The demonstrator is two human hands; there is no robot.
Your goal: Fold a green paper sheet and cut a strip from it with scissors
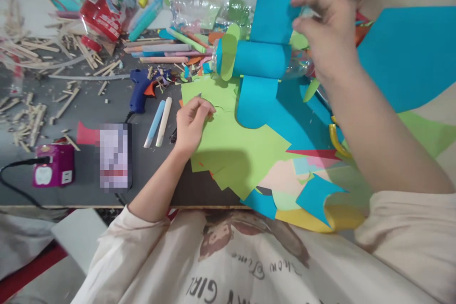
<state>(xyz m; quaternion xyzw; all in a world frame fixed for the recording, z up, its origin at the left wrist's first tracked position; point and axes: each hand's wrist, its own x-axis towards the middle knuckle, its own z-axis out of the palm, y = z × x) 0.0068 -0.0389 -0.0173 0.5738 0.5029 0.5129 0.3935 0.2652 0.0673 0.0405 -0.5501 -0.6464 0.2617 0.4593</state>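
Left hand [192,121] pressed on green paper sheets [231,147] on the dark tabletop [89,109], fingers curled together, pinning them flat. Right hand [326,33] raised, fingers pinching blue paper strip [281,0] wrapped around clear plastic bottle [263,59], holding it taut. Blue glue gun [140,90] nearby.

Left of the left grip: two glue sticks [158,122], a blue glue gun [140,89], a purple box [53,165], scattered wood sticks [32,118].

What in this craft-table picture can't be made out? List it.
- Flat item beside the purple box: head view, pixelated blur hides its face.
- Left hand: its pinched thing on the green paper is too small.
- Right hand: covers part of the blue paper plane.
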